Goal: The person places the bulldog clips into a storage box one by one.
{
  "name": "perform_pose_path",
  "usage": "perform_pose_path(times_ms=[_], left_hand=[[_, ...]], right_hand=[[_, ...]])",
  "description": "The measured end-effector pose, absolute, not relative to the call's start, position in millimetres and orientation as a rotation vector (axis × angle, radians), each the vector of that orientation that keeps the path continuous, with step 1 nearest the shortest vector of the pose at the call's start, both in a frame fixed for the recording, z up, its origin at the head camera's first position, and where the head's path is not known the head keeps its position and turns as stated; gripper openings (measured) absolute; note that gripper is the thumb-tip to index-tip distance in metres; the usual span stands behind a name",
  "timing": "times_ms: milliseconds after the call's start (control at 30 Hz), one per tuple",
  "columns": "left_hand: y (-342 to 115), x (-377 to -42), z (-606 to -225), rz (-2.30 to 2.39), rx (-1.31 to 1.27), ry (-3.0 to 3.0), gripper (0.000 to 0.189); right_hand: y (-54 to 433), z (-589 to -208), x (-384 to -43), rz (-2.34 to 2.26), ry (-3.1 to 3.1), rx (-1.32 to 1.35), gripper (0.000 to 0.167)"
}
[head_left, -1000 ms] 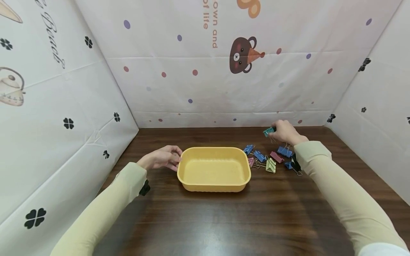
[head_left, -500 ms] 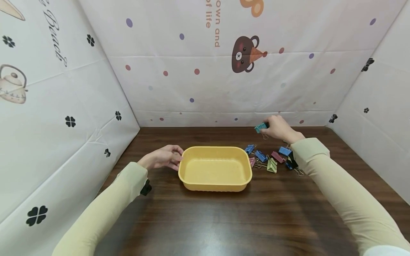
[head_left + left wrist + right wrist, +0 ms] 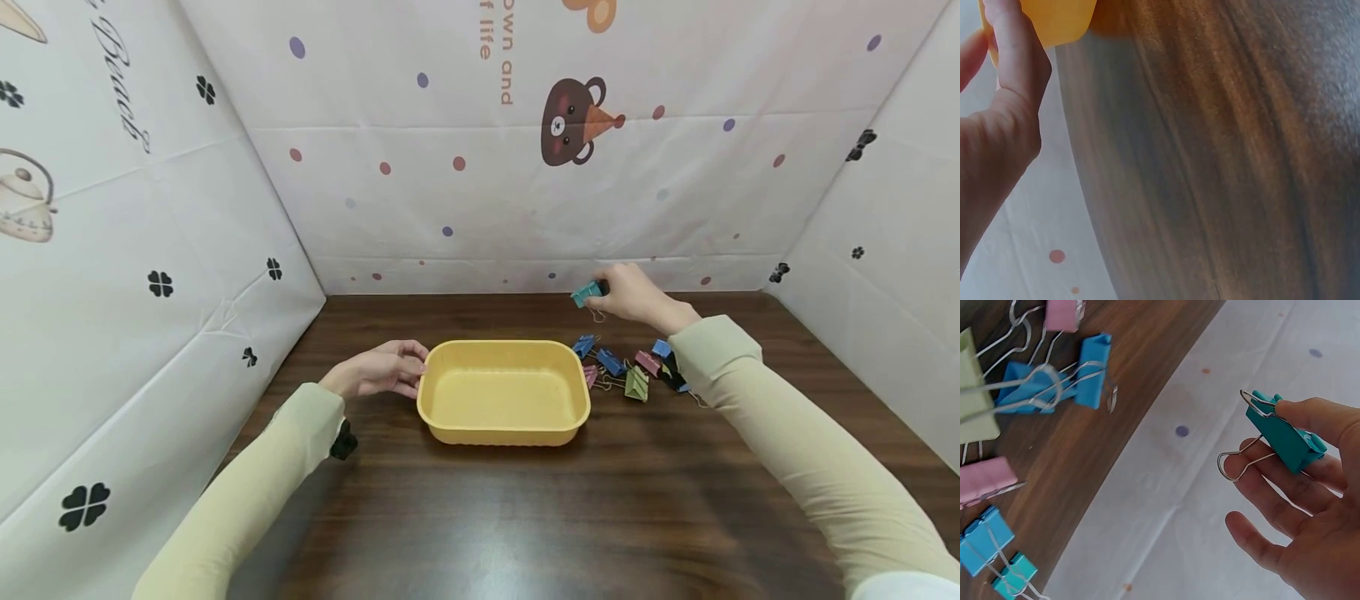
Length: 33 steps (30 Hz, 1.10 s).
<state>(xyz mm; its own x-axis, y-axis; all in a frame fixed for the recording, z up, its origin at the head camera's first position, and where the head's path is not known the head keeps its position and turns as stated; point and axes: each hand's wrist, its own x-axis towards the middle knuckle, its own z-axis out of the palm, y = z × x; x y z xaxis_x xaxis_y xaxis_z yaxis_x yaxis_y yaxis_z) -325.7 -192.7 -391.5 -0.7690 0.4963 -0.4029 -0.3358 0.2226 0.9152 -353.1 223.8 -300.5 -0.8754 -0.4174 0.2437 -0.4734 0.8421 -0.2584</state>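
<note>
My left hand [image 3: 381, 369] holds the left rim of a yellow plastic basin [image 3: 502, 437]; in the left wrist view the rim shows between the thumb and a finger [image 3: 1022, 56]. Nothing lies inside the basin. Over the back of the table, my right hand [image 3: 636, 297] pinches a teal binder clip [image 3: 1285, 439] by its body, its wire handles sticking out. Several more binder clips lie right of the basin, among them a light green one [image 3: 637, 384], a dark pink one [image 3: 647, 362] and a blue one [image 3: 611, 362]. My right sleeve partly hides the rightmost clips.
The dark wooden table [image 3: 480, 517] meets a white printed sheet [image 3: 405, 208] hung behind it. Similar sheets close off the left side [image 3: 202, 358] and the right side [image 3: 862, 333]. A smaller teal clip [image 3: 1015, 575] lies beside a blue one in the right wrist view.
My right hand has moved left and slightly up with the teal binder clip. My left hand and the basin have stayed in place.
</note>
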Motion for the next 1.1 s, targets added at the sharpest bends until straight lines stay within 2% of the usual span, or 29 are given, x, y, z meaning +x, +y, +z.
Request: perform_pose_path(times_ms=[400, 1100], left_hand=[[-193.7, -326.9, -390.2, 1.631, 0.192, 1.809, 0.022], [-187.6, -328.9, -388.4, 1.588, 0.174, 1.844, 0.025]], right_hand=[[191.6, -290.5, -340.4, 0.491, -2.788, 0.874, 0.015], [139.0, -298.1, -317.6, 0.551, -2.81, 1.135, 0.013]])
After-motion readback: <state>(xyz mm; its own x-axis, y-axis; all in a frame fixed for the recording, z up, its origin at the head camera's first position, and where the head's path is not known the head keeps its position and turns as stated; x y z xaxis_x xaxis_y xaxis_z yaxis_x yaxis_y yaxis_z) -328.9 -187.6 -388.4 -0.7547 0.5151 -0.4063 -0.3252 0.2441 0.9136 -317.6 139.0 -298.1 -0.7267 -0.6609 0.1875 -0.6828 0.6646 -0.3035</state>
